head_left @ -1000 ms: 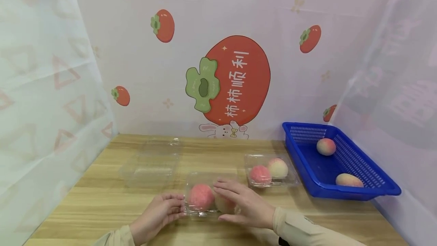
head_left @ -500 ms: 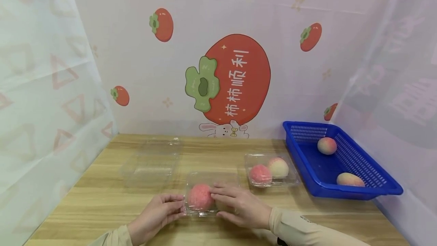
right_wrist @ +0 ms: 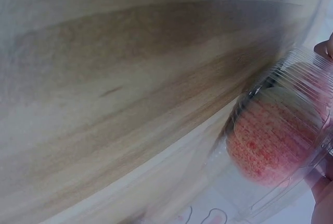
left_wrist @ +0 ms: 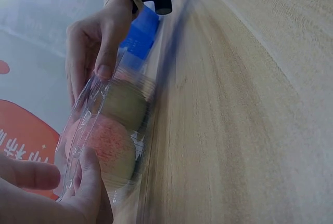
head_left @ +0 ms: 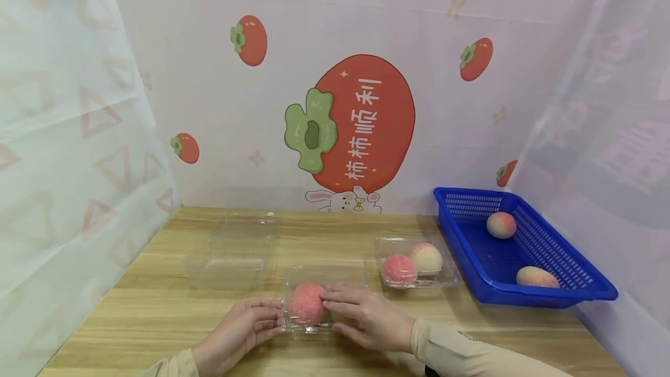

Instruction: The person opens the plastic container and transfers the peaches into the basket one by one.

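A clear plastic clamshell box (head_left: 327, 274) with a pink peach (head_left: 306, 303) and a paler peach (left_wrist: 120, 104) inside sits at the front middle of the table. My left hand (head_left: 242, 330) holds its left front corner, thumb and fingers at the rim. Across the right part of the lid lies my right hand (head_left: 366, 316), its fingers fairly straight on top and its thumb at the front rim. In the head view that hand hides the paler peach. The right wrist view shows a blushed peach (right_wrist: 276, 135) through the ribbed side of the box.
Behind to the right stands another clear box (head_left: 392, 243) with two peaches. A blue basket (head_left: 478, 284) at the right holds two more peaches, one at the back (head_left: 501, 225). A clear clamshell container (head_left: 230, 252) lies at the back left. White printed sheets (head_left: 225, 98) enclose the table.
My right hand has slid slightly left over the lid, its fingertips now overlapping the pink peach's right edge. My left hand and the box have barely moved.
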Motion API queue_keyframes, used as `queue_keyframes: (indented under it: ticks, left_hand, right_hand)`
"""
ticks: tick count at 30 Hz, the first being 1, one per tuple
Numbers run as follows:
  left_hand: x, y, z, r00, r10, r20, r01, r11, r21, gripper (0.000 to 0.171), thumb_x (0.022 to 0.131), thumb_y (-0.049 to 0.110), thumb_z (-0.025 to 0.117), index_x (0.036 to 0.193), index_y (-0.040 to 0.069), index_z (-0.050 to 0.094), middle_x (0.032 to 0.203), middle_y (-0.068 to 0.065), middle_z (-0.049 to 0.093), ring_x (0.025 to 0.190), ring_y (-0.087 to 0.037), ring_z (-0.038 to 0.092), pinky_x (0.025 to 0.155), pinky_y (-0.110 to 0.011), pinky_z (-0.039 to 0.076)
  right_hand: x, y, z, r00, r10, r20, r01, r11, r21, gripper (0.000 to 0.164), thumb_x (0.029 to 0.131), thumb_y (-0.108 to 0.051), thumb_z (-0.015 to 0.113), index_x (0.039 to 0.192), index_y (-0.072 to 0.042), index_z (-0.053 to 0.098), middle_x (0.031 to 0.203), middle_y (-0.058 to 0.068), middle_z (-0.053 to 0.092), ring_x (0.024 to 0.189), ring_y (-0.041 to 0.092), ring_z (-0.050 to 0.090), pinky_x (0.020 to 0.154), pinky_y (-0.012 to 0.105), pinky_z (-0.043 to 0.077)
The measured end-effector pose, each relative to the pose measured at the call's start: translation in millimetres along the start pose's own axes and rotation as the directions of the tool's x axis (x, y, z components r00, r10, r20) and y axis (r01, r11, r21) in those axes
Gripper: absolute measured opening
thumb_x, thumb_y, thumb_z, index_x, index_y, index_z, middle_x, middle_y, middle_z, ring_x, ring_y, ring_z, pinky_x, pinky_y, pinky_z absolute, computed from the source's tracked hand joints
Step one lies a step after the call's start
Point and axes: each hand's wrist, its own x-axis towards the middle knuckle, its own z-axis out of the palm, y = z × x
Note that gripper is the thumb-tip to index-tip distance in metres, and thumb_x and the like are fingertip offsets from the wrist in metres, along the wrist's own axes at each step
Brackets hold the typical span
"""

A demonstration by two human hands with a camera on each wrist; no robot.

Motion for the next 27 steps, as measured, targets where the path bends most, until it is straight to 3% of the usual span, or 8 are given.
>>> queue_keyframes:
  ticks: [14, 27]
  left_hand:
    - [0.3, -4.6, 1.2, 0.999, 0.033, -0.020, -0.032, 0.999, 0.013, 0.041, 0.086, 0.001, 0.055, 0.118, -0.018, 0.038, 0.105, -0.021, 0.050, 0.093, -0.025, 0.055, 0.089, -0.038, 0.044]
    - [0.4, -6.3, -1.2, 0.998, 0.053, -0.024, -0.052, 0.998, 0.040, 0.044, 0.084, -0.001, 0.057, 0.118, -0.020, 0.037, 0.103, -0.019, 0.054, 0.092, -0.025, 0.057, 0.087, -0.036, 0.045]
  right_hand:
    - [6.7, -1.5, -1.9, 0.999, -0.031, -0.037, 0.029, 0.998, -0.058, 0.038, 0.081, -0.019, 0.066, 0.115, -0.003, 0.059, 0.122, 0.009, 0.053, 0.112, 0.021, 0.049, 0.093, 0.035, 0.040]
    - [7.8, -1.1, -0.2, 0.999, 0.005, -0.050, -0.007, 0.999, -0.042, 0.034, 0.081, -0.022, 0.067, 0.111, -0.006, 0.062, 0.119, 0.006, 0.055, 0.109, 0.017, 0.051, 0.093, 0.031, 0.041]
